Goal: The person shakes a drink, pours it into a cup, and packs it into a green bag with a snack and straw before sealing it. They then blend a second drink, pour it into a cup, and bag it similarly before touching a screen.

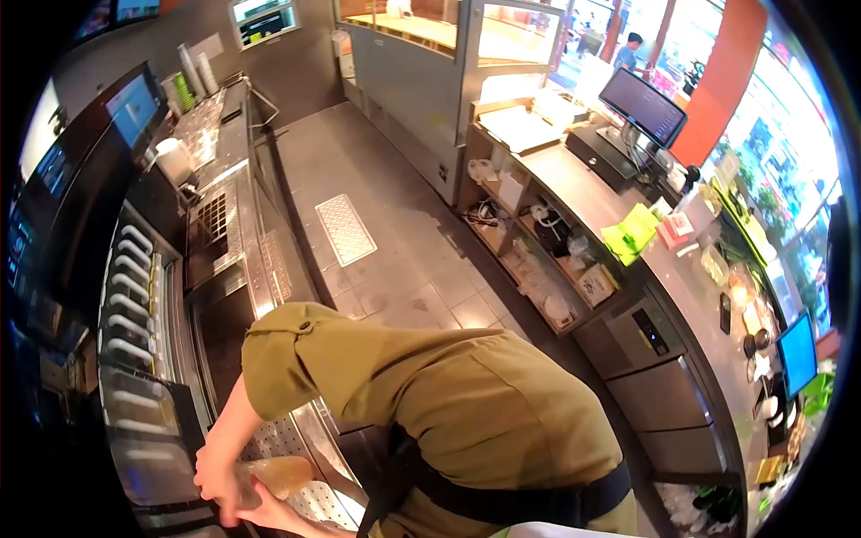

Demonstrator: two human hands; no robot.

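Observation:
At the lower left, a translucent plastic cup (285,475) with tan contents is between my two hands, tilted as seen here. My left hand (269,513) comes in from the bottom edge, its fingers closed around the cup's near side. My right hand (217,477) reaches down from an olive short sleeve (291,359) and curls over the cup's left end, partly hiding it. Beneath them lies a perforated metal drip tray (327,504). A row of dispenser handles (128,296) stands just beyond my right hand.
A steel counter (260,242) with a grid runs away from me, with screens (133,108) above it. Across the tiled floor (395,260) is a long counter (574,184) with a monitor (644,103), shelves and a tablet (796,356). A person (628,54) stands beyond the windows.

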